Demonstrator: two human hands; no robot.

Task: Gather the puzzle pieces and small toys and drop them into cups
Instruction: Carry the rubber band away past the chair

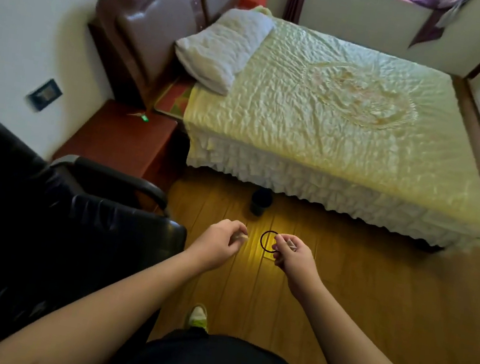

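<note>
Hands out over the wooden floor [356, 290], both busy. Right hand [290, 255] pinches a thin black ring [267, 241], a plain round loop hanging just clear of the fingertips, and something small and pale shows at the knuckles, too blurred to name. Left hand [219, 242] is curled round a small tan piece [241, 238]; only a corner peeks out, the rest is buried in the fingers, so its shape stays unclear. Between the two hands and below them, a flat pale piece [268, 255] lies on the floor, half hidden behind the right hand.

Beyond the hands, towards the bed [319, 115], a dark cup [260, 201] stands upright on the floor, close to the frilled white skirt of the bed. Its inside is too dark to read. Bed cover is crinkled, shiny, pale yellow, with a rumpled pillow [220, 52] at the head. Left of the cup, a reddish bedside cabinet [121, 140], and nearer, a black leather armchair [42, 216], cut off by the frame edge. One shoe [197, 317] shows below the hands.
</note>
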